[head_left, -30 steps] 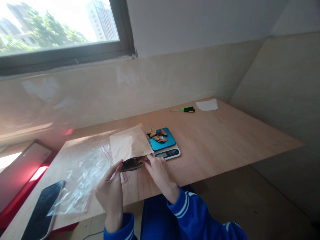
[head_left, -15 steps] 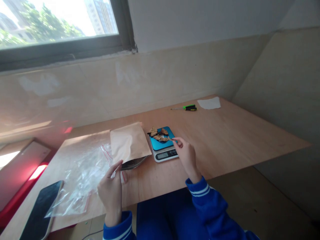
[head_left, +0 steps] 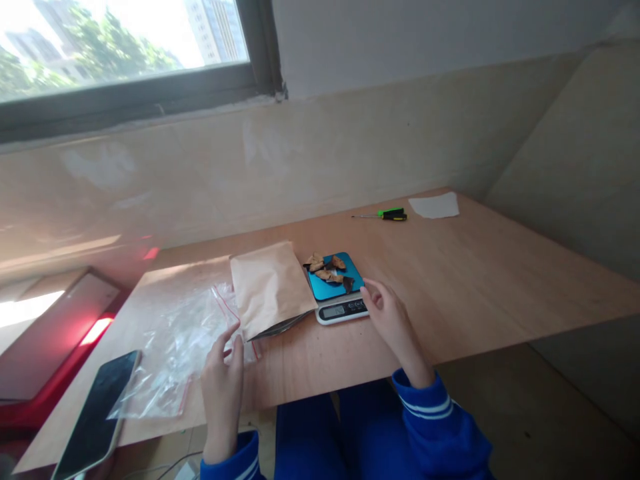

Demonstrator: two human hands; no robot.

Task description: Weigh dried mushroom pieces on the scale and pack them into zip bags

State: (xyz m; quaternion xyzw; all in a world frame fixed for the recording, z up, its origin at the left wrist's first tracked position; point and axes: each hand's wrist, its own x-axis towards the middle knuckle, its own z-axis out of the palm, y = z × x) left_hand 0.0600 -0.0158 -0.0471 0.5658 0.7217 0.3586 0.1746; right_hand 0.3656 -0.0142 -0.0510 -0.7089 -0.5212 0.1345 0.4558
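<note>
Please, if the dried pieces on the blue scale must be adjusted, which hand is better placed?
Probably the right hand: it is right beside the scale, close to the dried pieces. The left hand is farther away, beyond the paper bag.

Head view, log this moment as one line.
left hand: open, beside brown pouch | right hand: open, at right side of scale | dried pieces: on blue platform

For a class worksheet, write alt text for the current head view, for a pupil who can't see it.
Brown, dried-looking pieces lie on a blue-topped digital scale, a person's right hand beside it. Their left hand is by an open paper bag; a clear plastic bag and phone lie farther left.
</note>
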